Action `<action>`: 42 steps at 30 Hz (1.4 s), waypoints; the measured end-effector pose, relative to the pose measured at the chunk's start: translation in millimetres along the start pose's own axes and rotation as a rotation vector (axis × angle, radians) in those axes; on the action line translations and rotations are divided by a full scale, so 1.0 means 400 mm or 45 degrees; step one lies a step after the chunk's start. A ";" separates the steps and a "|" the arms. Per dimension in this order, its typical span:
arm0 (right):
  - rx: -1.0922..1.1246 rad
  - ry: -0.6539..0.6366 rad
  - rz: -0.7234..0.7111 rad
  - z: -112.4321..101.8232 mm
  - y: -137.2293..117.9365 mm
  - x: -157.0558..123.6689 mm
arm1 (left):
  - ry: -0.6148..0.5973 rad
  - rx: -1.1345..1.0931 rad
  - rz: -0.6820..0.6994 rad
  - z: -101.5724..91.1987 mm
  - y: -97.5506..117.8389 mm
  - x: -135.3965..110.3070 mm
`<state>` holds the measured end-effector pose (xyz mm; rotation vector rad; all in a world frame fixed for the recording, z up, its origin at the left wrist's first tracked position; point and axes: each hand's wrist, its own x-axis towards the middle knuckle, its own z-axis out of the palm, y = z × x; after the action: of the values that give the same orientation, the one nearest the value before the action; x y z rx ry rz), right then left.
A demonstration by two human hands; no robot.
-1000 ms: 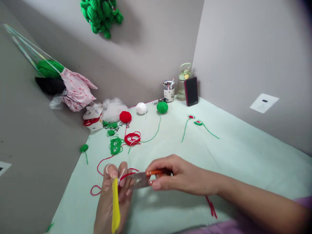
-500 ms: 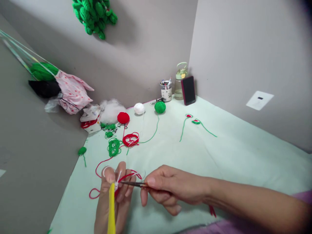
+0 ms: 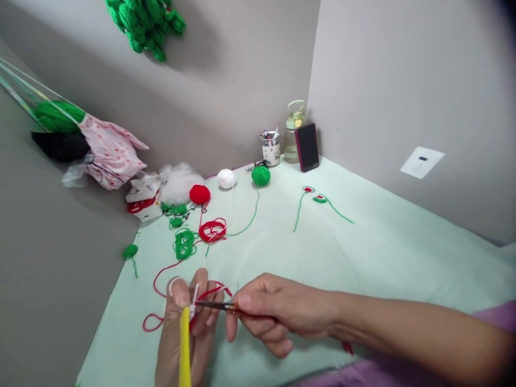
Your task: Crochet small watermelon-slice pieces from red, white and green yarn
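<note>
My left hand [image 3: 181, 328] is closed around a small red-and-white crochet piece [image 3: 192, 312], with white yarn looped over a finger. A yellow crochet hook [image 3: 185, 349] rises from the bottom of the view to the piece, partly in front of that hand. My right hand [image 3: 266, 312] grips small scissors [image 3: 215, 305] with dark pointed blades and orange-brown handles. Their tips are at the crochet piece, beside a short white strand and a red yarn end [image 3: 213, 290]. Whether the blades are open or closed on a strand, I cannot tell.
Red [image 3: 200, 194], white [image 3: 226, 178] and green [image 3: 260, 176] yarn balls sit toward the back. Loose red yarn [image 3: 212, 231] and green yarn [image 3: 184, 244] lie beyond my left hand. A pen cup [image 3: 271, 153], bottle [image 3: 292, 148] and phone [image 3: 307, 148] stand at the corner.
The whole scene has shifted slightly left as the camera turned. The scissors' tips sit marginally closer to the crochet piece; both hands keep their grips.
</note>
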<state>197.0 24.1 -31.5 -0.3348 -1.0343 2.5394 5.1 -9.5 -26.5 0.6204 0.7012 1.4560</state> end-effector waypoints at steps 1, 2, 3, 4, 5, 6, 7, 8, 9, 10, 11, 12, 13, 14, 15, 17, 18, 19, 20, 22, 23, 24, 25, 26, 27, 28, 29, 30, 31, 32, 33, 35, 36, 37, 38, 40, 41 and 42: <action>0.005 0.002 0.002 0.000 0.001 0.001 | -0.004 -0.014 -0.009 -0.005 -0.001 0.000; 0.008 0.005 0.002 0.000 0.002 0.001 | -0.012 -0.022 -0.016 -0.010 -0.002 0.000; 0.011 0.010 -0.001 0.000 0.002 0.001 | -0.025 -0.028 -0.019 -0.014 -0.002 0.000; 0.010 0.015 -0.003 0.000 0.003 0.001 | -0.035 -0.032 -0.022 -0.018 -0.003 0.001; 0.009 0.020 -0.006 0.000 0.003 0.001 | -0.035 -0.034 -0.024 -0.021 -0.004 0.001; 0.006 0.025 -0.009 0.000 0.004 0.001 | -0.021 -0.034 -0.030 -0.023 -0.004 0.002; 0.001 0.030 -0.011 0.000 0.004 0.001 | 0.005 -0.032 -0.035 -0.024 -0.004 0.002; -0.005 0.035 -0.013 0.000 0.005 0.001 | 0.029 -0.032 -0.039 -0.023 -0.004 0.001; -0.011 0.044 -0.014 0.000 0.006 0.001 | 0.048 -0.031 -0.047 -0.023 -0.004 0.001; -0.019 0.052 -0.014 0.000 0.007 0.002 | 0.067 -0.031 -0.055 -0.022 -0.004 0.000; -0.024 0.062 -0.015 0.000 0.008 0.002 | 0.082 -0.032 -0.061 -0.021 -0.004 -0.001; -0.031 0.072 -0.019 0.000 0.009 0.003 | 0.100 -0.029 -0.068 -0.022 -0.004 -0.002; -0.038 0.083 -0.024 0.001 0.010 0.004 | 0.119 -0.028 -0.072 -0.023 -0.005 -0.003; -0.047 0.095 -0.032 0.001 0.011 0.006 | 0.136 -0.030 -0.075 -0.026 -0.005 -0.004; -0.055 0.109 -0.042 0.001 0.012 0.007 | 0.154 -0.035 -0.078 -0.029 -0.006 -0.004; -0.062 0.136 -0.066 0.000 0.012 0.008 | 0.174 -0.054 -0.082 -0.033 -0.009 -0.004; -0.063 0.147 -0.078 -0.002 0.011 0.008 | 0.184 -0.069 -0.077 -0.035 -0.011 -0.003; -0.065 0.162 -0.094 -0.005 0.009 0.008 | 0.191 -0.090 -0.063 -0.034 -0.012 -0.003; -0.072 0.175 -0.115 -0.008 0.007 0.007 | 0.192 -0.117 -0.048 -0.032 -0.014 -0.003; -0.104 0.177 -0.145 -0.014 0.001 0.005 | 0.169 -0.169 -0.023 -0.025 -0.015 -0.004; -0.122 0.166 -0.150 -0.016 -0.001 0.003 | 0.155 -0.184 -0.019 -0.019 -0.015 -0.004; -0.136 0.143 -0.145 -0.018 -0.004 0.002 | 0.147 -0.188 -0.018 -0.014 -0.014 -0.004; -0.143 0.110 -0.128 -0.018 -0.005 0.000 | 0.145 -0.184 -0.013 -0.008 -0.012 -0.005; -0.146 0.073 -0.104 -0.017 -0.006 -0.001 | 0.147 -0.178 -0.005 -0.003 -0.010 -0.005; -0.146 0.043 -0.078 -0.016 -0.007 -0.002 | 0.146 -0.176 0.009 0.002 -0.007 -0.005; -0.147 0.021 -0.057 -0.015 -0.007 -0.003 | 0.140 -0.176 0.018 0.004 -0.005 -0.005; -0.149 0.005 -0.041 -0.013 -0.007 -0.003 | 0.135 -0.175 0.021 0.005 -0.004 -0.006; -0.153 -0.007 -0.032 -0.012 -0.007 -0.003 | 0.134 -0.171 0.020 0.004 -0.002 -0.006; -0.153 -0.012 -0.032 -0.012 -0.007 -0.002 | 0.138 -0.163 0.012 0.000 -0.002 -0.006; -0.152 -0.017 -0.036 -0.012 -0.007 -0.002 | 0.144 -0.151 -0.002 -0.004 -0.002 -0.006; -0.149 -0.019 -0.040 -0.012 -0.008 -0.002 | 0.148 -0.141 -0.013 -0.009 -0.003 -0.006; -0.141 -0.020 -0.044 -0.013 -0.009 -0.001 | 0.137 -0.127 -0.026 -0.019 -0.005 -0.006; -0.138 -0.019 -0.043 -0.013 -0.009 -0.001 | 0.126 -0.122 -0.026 -0.023 -0.006 -0.005; -0.136 -0.016 -0.043 -0.012 -0.010 -0.001 | 0.114 -0.118 -0.022 -0.026 -0.007 -0.004; -0.137 -0.012 -0.044 -0.012 -0.010 -0.001 | 0.104 -0.114 -0.011 -0.028 -0.008 -0.003; -0.146 0.004 -0.053 -0.010 -0.009 -0.002 | 0.099 -0.098 -0.004 -0.028 -0.009 -0.001; -0.155 0.014 -0.060 -0.010 -0.009 -0.002 | 0.099 -0.091 -0.005 -0.028 -0.009 0.000; -0.163 0.023 -0.067 -0.009 -0.009 -0.002 | 0.095 -0.086 -0.011 -0.028 -0.010 0.001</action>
<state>199.7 28.4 -31.6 -0.3596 -1.1864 2.4251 -0.5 -9.8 -36.8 0.5127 0.7093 1.4946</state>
